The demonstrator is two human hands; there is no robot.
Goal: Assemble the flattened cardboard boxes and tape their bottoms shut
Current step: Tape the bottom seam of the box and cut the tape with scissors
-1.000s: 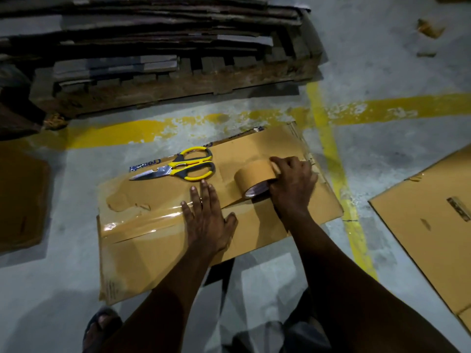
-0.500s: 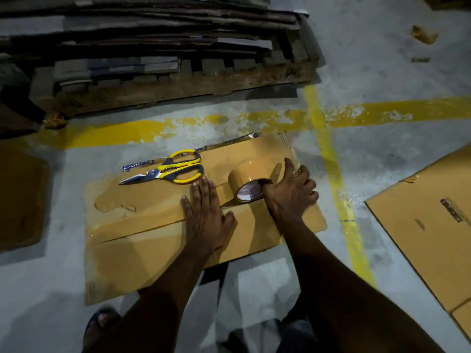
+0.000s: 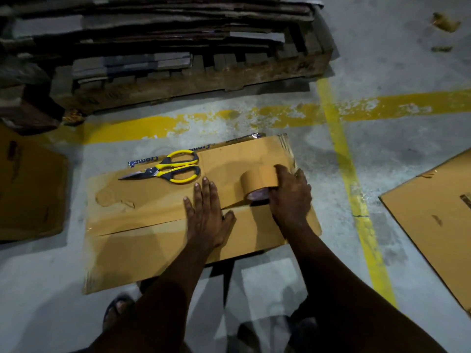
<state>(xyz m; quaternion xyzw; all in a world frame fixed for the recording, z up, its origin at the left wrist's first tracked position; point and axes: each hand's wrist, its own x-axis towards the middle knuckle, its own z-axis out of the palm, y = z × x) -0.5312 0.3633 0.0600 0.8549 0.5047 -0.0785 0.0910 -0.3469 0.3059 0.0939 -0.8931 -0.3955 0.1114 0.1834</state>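
Note:
A brown cardboard box (image 3: 142,253) stands bottom-up on the concrete floor, its two flaps meeting at a seam with glossy tape along the left part. My left hand (image 3: 206,215) lies flat on the seam, fingers straight. My right hand (image 3: 290,197) grips a roll of brown packing tape (image 3: 257,182) standing on edge near the box's right end, with a strip running from it toward my left hand. Yellow-handled scissors (image 3: 168,170) lie on the far flap.
A wooden pallet (image 3: 193,72) stacked with flattened cardboard stands beyond the box. Flat cardboard sheets lie at the left (image 3: 28,194) and right (image 3: 433,217). Yellow floor lines (image 3: 344,159) cross behind and to the right. A sandalled foot (image 3: 117,309) shows below the box.
My right hand has shifted its hold on the tape roll and drawn it slightly right along the seam. My left hand stays pressed flat on the flaps.

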